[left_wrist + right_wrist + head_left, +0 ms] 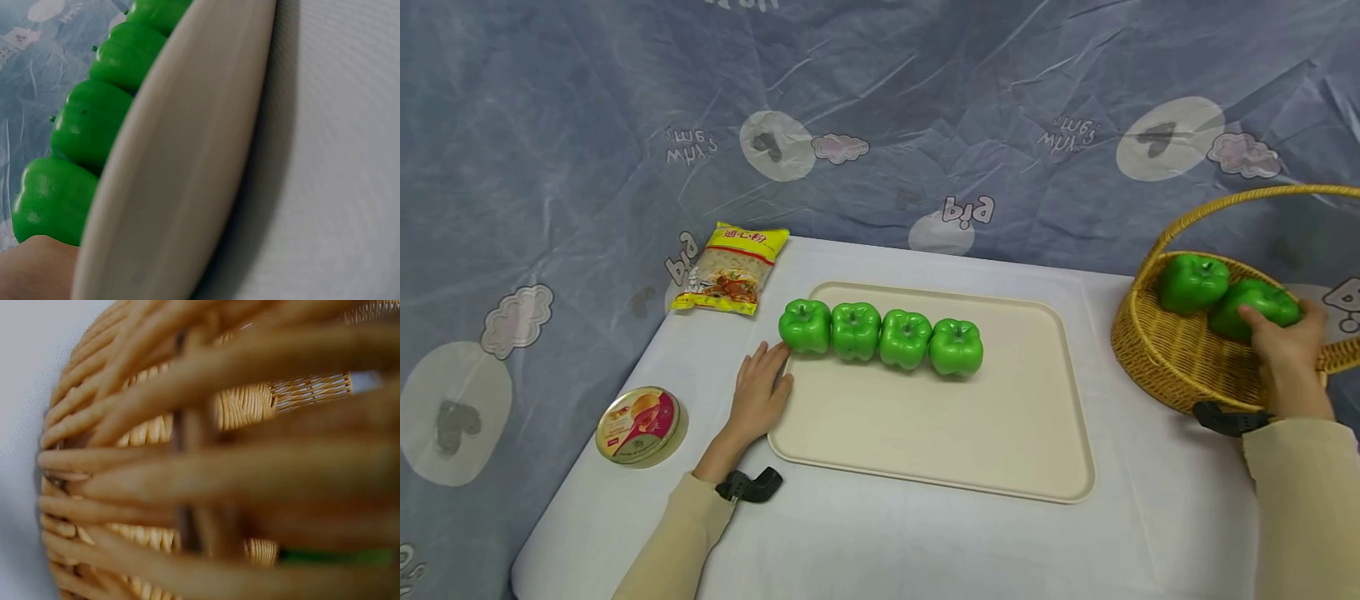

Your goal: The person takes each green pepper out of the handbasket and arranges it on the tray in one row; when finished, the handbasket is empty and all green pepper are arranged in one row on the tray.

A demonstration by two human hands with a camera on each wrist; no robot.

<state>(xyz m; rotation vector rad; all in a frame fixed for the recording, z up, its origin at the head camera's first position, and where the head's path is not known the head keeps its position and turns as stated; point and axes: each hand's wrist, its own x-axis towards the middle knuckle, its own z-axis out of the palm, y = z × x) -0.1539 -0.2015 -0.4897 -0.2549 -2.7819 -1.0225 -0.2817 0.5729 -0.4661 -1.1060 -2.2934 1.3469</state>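
At the right, my right hand [1292, 350] reaches into a wicker basket [1150, 362] and grips a green bell pepper [1255, 302], thumb on its near side. Another green bell pepper [1192, 283] lies beside it in the basket. The right wrist view is filled by the basket's woven wall [281, 481], which hides the hand. My left hand [760, 396] rests at the left edge of a beige tray [925, 433], fingers loosely extended near the leftmost pepper. Several green bell peppers [905, 339] stand in a row along the tray's far left part, stems up.
A yellow-topped food bag [733, 268] lies at the table's back left corner. Nearer, a round tin [638, 425] sits left of my left hand. The basket's tall handle [1225, 200] arches over its opening. Patterned grey-blue cloth [880, 125] hangs behind the white table [925, 542].
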